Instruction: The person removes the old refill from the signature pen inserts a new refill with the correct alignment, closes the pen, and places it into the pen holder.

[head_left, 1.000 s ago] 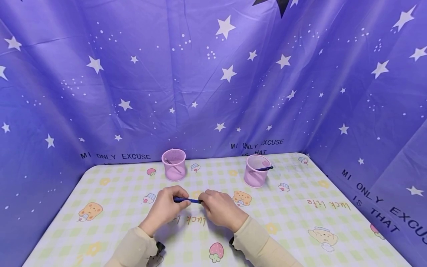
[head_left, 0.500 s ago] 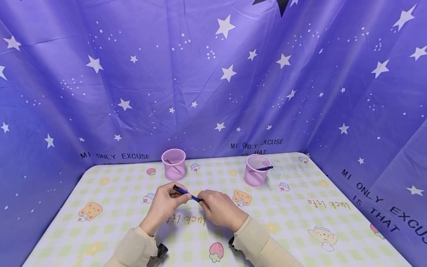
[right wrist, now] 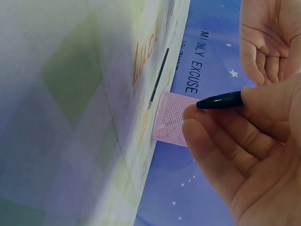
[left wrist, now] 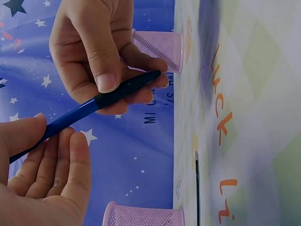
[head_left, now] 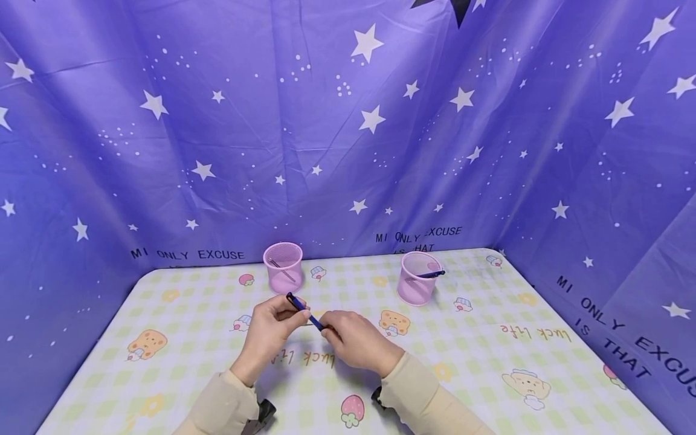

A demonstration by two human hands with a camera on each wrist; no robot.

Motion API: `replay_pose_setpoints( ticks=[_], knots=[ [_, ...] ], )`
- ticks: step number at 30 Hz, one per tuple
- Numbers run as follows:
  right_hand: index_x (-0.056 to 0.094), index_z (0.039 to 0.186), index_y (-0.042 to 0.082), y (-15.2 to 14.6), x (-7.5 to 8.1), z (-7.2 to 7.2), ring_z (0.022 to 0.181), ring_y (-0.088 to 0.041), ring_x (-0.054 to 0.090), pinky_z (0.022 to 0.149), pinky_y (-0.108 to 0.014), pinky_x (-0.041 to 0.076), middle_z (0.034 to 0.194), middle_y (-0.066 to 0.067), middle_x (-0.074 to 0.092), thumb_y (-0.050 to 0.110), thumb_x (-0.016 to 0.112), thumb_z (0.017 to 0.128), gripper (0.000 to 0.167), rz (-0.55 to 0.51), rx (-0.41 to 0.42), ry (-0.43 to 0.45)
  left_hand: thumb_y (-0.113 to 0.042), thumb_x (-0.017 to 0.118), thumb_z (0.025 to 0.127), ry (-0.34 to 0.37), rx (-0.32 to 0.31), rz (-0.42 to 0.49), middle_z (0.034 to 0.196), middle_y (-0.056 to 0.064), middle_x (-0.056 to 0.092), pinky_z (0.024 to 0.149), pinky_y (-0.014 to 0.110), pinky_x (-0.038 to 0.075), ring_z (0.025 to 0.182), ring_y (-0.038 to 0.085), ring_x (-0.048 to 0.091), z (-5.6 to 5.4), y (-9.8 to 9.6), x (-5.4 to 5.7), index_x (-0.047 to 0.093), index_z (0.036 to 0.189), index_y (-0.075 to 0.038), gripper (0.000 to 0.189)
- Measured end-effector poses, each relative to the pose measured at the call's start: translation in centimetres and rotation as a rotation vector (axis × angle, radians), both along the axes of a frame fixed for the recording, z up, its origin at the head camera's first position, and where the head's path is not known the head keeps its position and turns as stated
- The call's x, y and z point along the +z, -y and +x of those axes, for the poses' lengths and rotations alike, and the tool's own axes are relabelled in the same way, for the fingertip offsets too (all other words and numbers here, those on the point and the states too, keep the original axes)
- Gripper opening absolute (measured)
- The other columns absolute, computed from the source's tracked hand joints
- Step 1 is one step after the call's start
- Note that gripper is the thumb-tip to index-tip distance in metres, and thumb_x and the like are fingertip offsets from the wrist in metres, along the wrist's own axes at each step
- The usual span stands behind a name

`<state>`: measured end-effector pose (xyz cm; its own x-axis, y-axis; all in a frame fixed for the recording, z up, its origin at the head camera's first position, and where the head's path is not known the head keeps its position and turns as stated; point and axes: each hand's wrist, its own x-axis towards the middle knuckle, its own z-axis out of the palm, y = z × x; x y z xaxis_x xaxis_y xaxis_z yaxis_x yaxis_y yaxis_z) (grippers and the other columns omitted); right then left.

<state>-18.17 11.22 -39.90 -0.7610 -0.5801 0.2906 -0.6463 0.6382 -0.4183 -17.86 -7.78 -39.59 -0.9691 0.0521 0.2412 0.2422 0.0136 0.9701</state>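
Both hands hold a blue ballpoint pen (left wrist: pixel 73 117) above the middle of the table. My left hand (head_left: pixel 267 333) pinches its blue barrel between thumb and fingers. At the dark grip end, my right hand (head_left: pixel 356 341) pinches the pen; in the right wrist view the dark tip (right wrist: pixel 218 100) sticks out past the thumb. The pen slants, its left end higher than its right in the head view. Below the hands a thin dark pen refill (right wrist: pixel 160 77) lies on the tablecloth, also visible in the left wrist view.
Two pink mesh pen cups stand toward the back. The left cup (head_left: pixel 284 281) has thin dark sticks inside. A dark blue pen (head_left: pixel 432 275) leans out over the rim of the right cup (head_left: pixel 415 291). Behind the checked tablecloth (head_left: pixel 190 356) hangs a purple star-patterned curtain (head_left: pixel 244 139).
The pen has tilted from nearly level to a slant, its left end rising with the left hand's fingers. My right hand has stayed almost in place.
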Motion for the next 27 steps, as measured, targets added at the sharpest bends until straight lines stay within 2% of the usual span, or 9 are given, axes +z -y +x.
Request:
replay_pose_setpoints(
  ticks=[13, 27],
  knots=[
    [0.064, 0.094, 0.010, -0.05, -0.03, -0.02, 0.065, -0.004, 0.049, 0.062, -0.020, 0.042, 0.076, 0.011, 0.052, 0.013, 0.058, 0.094, 0.007, -0.026, 0.023, 0.024, 0.001, 0.074, 0.079, -0.072, -0.018, 0.019, 0.087, 0.017, 0.068, 0.075, 0.032, 0.056, 0.078, 0.017, 0.068, -0.04, -0.14, 0.04, 0.068, 0.091, 0.003, 0.013],
    [0.066, 0.096, 0.017, -0.34, 0.14, -0.21, 0.067, -0.001, 0.052, 0.062, -0.020, 0.045, 0.079, 0.013, 0.057, 0.018, 0.059, 0.093, 0.007, -0.015, -0.024, 0.031, 0.001, 0.074, 0.079, -0.066, 0.020, 0.001, 0.087, 0.015, 0.068, 0.074, 0.030, 0.055, 0.078, 0.017, 0.067, -0.13, -0.06, 0.12, 0.068, 0.091, 0.002, 0.013]
  ],
)
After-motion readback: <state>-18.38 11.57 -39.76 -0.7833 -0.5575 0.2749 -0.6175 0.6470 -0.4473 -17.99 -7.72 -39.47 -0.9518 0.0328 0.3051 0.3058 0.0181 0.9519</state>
